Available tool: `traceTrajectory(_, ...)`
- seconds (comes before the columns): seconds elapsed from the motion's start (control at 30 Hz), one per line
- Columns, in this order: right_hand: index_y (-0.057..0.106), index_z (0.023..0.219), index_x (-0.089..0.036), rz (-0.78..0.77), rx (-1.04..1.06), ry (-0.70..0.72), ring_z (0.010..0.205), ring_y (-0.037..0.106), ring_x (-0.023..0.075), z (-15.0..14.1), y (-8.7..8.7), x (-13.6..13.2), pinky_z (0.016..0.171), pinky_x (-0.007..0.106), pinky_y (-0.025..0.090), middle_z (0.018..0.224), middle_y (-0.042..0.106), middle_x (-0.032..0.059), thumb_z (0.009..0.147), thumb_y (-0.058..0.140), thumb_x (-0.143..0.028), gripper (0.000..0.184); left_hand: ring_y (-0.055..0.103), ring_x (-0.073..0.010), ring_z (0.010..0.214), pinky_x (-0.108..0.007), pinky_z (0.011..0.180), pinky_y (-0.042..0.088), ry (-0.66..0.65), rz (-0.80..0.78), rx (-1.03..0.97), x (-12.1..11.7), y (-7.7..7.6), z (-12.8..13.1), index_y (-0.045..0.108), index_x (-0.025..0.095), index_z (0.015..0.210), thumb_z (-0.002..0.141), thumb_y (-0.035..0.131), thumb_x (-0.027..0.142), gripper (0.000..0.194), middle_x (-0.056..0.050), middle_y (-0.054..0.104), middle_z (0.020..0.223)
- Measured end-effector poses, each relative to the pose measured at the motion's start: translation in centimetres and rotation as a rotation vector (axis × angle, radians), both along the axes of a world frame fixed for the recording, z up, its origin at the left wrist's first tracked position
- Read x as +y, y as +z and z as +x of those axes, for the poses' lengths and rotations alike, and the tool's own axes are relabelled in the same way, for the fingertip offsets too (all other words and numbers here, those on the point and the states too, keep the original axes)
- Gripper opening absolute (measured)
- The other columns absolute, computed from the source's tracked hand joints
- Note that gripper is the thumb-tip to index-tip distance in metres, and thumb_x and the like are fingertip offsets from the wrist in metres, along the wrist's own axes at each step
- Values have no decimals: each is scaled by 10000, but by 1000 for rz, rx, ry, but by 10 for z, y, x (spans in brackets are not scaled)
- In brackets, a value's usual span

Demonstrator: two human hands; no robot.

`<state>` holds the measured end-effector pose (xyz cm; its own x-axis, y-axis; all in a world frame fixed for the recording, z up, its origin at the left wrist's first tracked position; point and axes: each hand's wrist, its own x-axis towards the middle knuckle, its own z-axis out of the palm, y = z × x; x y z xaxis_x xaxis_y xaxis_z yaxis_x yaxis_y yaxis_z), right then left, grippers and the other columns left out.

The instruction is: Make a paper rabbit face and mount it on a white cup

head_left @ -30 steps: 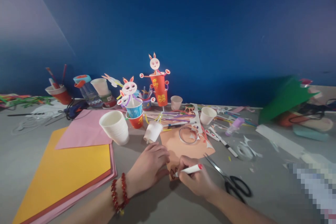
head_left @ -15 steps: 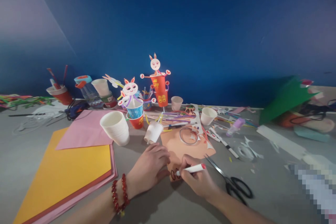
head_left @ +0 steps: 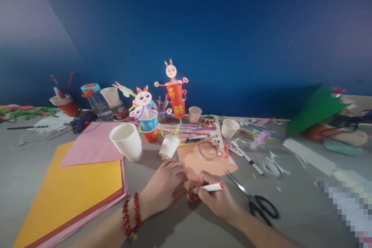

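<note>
My right hand [head_left: 216,199] is closed round a white marker with a red end [head_left: 209,188], its tip on the near corner of a peach paper sheet [head_left: 205,164] where dark outlines are drawn. My left hand [head_left: 164,186], a red bead bracelet on its wrist, lies on the sheet's left edge with fingers curled and pressed down, holding it flat. A clear tape ring [head_left: 208,149] sits on the same sheet farther back.
Black-handled scissors [head_left: 257,203] lie right of my right hand. A stack of white cups [head_left: 127,142], a tipped white cup [head_left: 169,146], yellow and pink sheets [head_left: 72,186], rabbit cup figures [head_left: 175,93], straws, markers and paper scraps crowd the grey table. A green sheet [head_left: 315,108] rises at right.
The marker tip has shifted slightly left along the drawn outlines. My left hand has stayed on the sheet.
</note>
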<state>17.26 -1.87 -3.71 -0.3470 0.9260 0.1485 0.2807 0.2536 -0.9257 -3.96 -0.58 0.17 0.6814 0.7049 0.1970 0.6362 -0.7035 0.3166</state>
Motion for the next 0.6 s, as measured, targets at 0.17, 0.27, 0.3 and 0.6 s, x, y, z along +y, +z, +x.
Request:
traceTrajectory(0.17,489,633,-223,2,15,17,545,465,123,0,-1,1,523,226,319,582,555,-47,725,500,-140,124,567,-267,1174,-436,1067,343,-1,1,5,0,0,0,645,207,1000,879,683,280,146,-65,687,1153)
traceTrajectory(0.27,483,624,-224,4,19,4,536,452,123,0,0,1,517,228,314,569,541,-48,724,501,-143,130,573,-265,1165,-433,1062,353,0,5,4,0,0,0,647,212,992,871,690,277,143,-62,690,1138)
traceTrajectory(0.3,483,626,-225,1,14,-1,539,458,124,0,0,1,519,227,318,571,544,-47,724,501,-144,129,573,-265,1166,-433,1060,357,-2,7,3,0,0,0,648,213,989,873,686,278,139,-63,691,1136)
traceTrajectory(0.6,484,626,-223,41,-14,3,534,454,120,0,1,0,516,223,313,566,539,-53,717,504,-143,123,573,-267,1175,-439,1069,344,-5,21,-2,0,1,0,643,208,998,877,681,265,139,-62,690,1167)
